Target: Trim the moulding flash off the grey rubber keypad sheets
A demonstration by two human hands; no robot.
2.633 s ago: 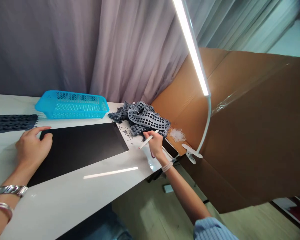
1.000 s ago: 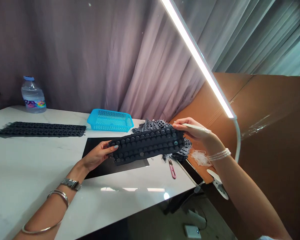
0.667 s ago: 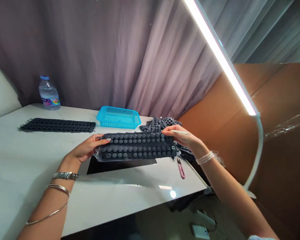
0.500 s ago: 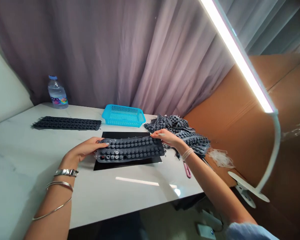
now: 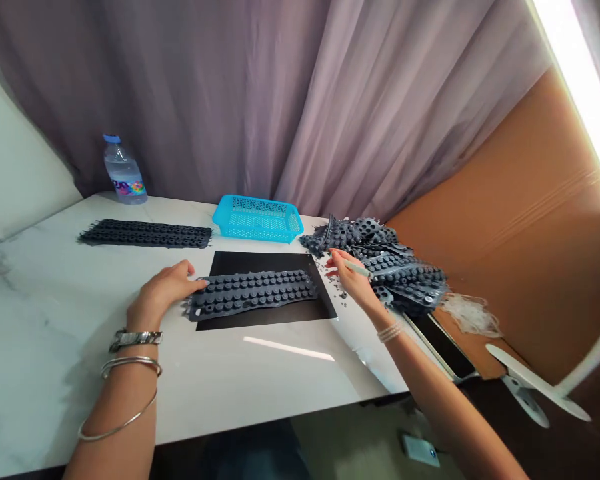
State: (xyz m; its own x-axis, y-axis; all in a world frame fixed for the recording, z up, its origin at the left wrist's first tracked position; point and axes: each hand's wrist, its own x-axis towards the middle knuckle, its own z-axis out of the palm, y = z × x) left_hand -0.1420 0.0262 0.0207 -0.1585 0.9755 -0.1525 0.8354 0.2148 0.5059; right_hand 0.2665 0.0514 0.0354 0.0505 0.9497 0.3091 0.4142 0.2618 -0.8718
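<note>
A dark grey moulded rubber strip (image 5: 253, 294) with rows of round studs lies on a black mat (image 5: 260, 261). My left hand (image 5: 165, 290) rests on the strip's left end, fingertips on it, gripping nothing. My right hand (image 5: 347, 277) is off the strip, close to a heap of tangled grey rubber sheets (image 5: 395, 263). Between its fingers it holds a slim white pen-shaped tool (image 5: 356, 268). Small rubber crumbs (image 5: 341, 293) are scattered on the tabletop beside the mat.
A white marble-look table (image 5: 55, 313) carries a blue perforated basket (image 5: 257, 219), another studded strip (image 5: 145, 233) and a water bottle (image 5: 125, 172). A phone (image 5: 443, 345) lies at the right edge, near a clamp lamp and cardboard.
The strip has gone from held in the air to lying flat on the black mat. My right hand has let go of it and moved right, toward the heap. The view has turned.
</note>
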